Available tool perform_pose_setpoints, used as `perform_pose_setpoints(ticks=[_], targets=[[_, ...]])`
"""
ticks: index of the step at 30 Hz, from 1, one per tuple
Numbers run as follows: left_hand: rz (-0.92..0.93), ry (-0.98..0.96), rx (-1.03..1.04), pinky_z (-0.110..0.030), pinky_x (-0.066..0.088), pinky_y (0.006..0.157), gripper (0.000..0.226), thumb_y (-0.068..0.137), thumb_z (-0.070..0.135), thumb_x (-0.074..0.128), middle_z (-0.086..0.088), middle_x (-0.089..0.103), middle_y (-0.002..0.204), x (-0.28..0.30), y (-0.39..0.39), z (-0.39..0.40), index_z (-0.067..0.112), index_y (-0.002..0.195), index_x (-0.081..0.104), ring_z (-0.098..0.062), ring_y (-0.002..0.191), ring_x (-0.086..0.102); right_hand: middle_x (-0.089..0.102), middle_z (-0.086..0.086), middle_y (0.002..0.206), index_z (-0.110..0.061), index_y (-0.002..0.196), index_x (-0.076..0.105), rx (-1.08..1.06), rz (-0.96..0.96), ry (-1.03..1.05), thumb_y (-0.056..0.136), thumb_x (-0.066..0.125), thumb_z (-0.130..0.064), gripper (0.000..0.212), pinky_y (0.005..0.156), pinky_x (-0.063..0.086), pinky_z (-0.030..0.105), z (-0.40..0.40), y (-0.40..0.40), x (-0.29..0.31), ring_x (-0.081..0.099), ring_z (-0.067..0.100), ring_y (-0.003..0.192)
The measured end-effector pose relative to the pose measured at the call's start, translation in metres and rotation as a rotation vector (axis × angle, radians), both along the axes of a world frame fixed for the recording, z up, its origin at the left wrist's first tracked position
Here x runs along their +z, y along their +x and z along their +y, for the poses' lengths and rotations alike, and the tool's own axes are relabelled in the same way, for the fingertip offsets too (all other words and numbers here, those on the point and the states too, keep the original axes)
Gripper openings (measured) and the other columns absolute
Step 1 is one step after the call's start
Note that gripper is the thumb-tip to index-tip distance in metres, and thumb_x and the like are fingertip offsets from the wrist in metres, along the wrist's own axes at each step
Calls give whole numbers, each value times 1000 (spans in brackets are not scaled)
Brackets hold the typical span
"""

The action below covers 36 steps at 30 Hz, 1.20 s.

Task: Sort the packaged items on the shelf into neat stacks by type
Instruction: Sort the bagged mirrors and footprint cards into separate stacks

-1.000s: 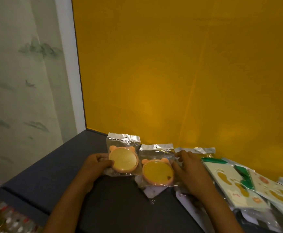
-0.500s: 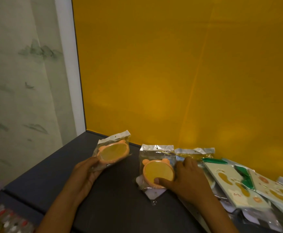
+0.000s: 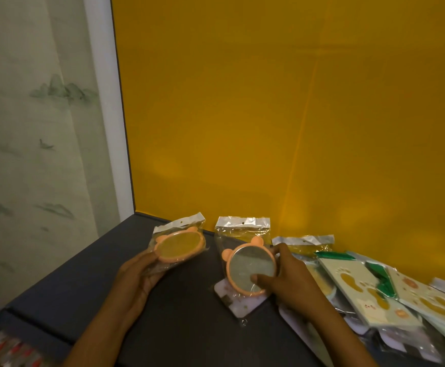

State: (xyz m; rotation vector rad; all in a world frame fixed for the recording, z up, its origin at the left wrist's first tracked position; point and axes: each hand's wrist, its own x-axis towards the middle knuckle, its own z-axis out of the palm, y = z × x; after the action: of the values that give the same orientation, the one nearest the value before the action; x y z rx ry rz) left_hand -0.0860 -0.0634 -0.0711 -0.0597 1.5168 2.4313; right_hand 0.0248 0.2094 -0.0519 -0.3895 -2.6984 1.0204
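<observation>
Orange round bear-eared mirror in a clear plastic bag [image 3: 179,246], left one, is held up off the dark grey shelf [image 3: 65,292] by the left hand [image 3: 139,274]; fingers are curled under the bag's lower edge, thumb on the mirror's near rim, and the piece tilts with its silver header pointing up and right. A second orange round bear-eared mirror in a clear plastic bag [image 3: 248,266] sits near the middle of the shelf, gripped by the right hand [image 3: 285,279]: thumb presses the glass face near the lower rim, fingers wrap the right rim. It is tipped up toward the camera, its face showing pale grey; whether its lower edge touches what lies below, cannot tell. Under it lies a white flat packaged card [image 3: 238,300] on the shelf. The two mirrors are apart, with bare shelf between them.

Just right of the right hand, a third clear bag with silver header [image 3: 306,241] leans near the yellow back wall [image 3: 269,115], contents mostly hidden. Further right is an overlapping pile of pale green footprint-pattern packaged cards [image 3: 361,287], with a green plastic piece [image 3: 383,279] lying on them. Far left is a pale curtain with mountain print [image 3: 25,128] beside a white frame post [image 3: 105,102].
</observation>
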Motion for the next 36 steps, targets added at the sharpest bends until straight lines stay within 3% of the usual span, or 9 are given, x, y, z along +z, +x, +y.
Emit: perform_pose_setpoints(ticks=[6, 10, 16, 19, 22, 26, 30, 34, 36], targets=[[22, -34, 28, -34, 54, 77, 23, 92, 8, 53, -16, 65, 109, 3, 4, 2, 7, 113, 60, -27, 97, 65, 68, -2, 97, -27, 109, 50, -51, 72, -319, 87, 67, -17, 29, 77, 57, 38, 5, 2, 4, 66, 13, 87], [24, -63, 55, -40, 52, 84, 19, 91, 10, 56, -16, 63, 114, 3, 4, 4, 11, 109, 61, -30, 104, 62, 67, 5, 105, -31, 119, 51, -75, 83, -509, 91, 60, -15, 33, 67, 56, 32, 6, 7, 7, 68, 21, 88], [3, -88, 82, -46, 49, 95, 41, 89, 12, 59, -19, 57, 125, 15, 18, 10, 7, 130, 54, -32, 112, 58, 68, 0, 102, -25, 120, 54, -120, 245, -683, 89, 65, -9, 37, 54, 51, 17, 7, 37, 19, 69, 10, 79], [46, -43, 46, -39, 52, 87, 36, 91, 10, 56, -12, 61, 119, 31, 44, 18, 9, 127, 56, -27, 109, 60, 71, 5, 102, -26, 120, 55, -145, 306, -732, 87, 67, -11, 38, 57, 54, 20, 13, 66, 23, 72, 15, 80], [65, 9, -8, -37, 52, 83, 30, 92, 6, 53, -10, 64, 114, 47, 81, 30, 8, 121, 59, -25, 105, 62, 75, 5, 94, -32, 115, 58, -197, 367, -770, 86, 69, -13, 37, 69, 58, 38, 24, 100, 23, 73, 20, 81], [116, 36, -80, -28, 59, 73, 20, 93, 3, 49, -3, 71, 99, 57, 132, 52, 12, 102, 65, -18, 95, 66, 74, 7, 103, -34, 113, 61, -244, 432, -781, 83, 72, -14, 38, 71, 57, 38, 38, 147, 22, 73, 25, 88], [119, 83, -153, -28, 60, 70, 25, 93, 0, 48, -10, 72, 103, 61, 183, 80, 6, 112, 63, -22, 96, 68, 74, 8, 100, -30, 116, 60, -283, 489, -755, 84, 71, -12, 38, 68, 56, 33, 56, 210, 28, 73, 25, 84], [154, 106, -232, -23, 58, 59, 22, 92, -1, 49, -8, 75, 97, 66, 231, 109, 5, 104, 66, -16, 83, 73, 74, 5, 93, -27, 115, 61, -358, 544, -707, 84, 70, -11, 36, 74, 58, 36, 75, 274, 31, 72, 22, 79], [145, 115, -247, -23, 58, 60, 21, 92, -1, 50, -6, 75, 95, 66, 255, 125, 6, 103, 66, -14, 81, 73, 72, 8, 102, -26, 116, 59, -391, 553, -706, 84, 71, -13, 36, 74, 59, 38, 88, 307, 30, 71, 25, 85]])
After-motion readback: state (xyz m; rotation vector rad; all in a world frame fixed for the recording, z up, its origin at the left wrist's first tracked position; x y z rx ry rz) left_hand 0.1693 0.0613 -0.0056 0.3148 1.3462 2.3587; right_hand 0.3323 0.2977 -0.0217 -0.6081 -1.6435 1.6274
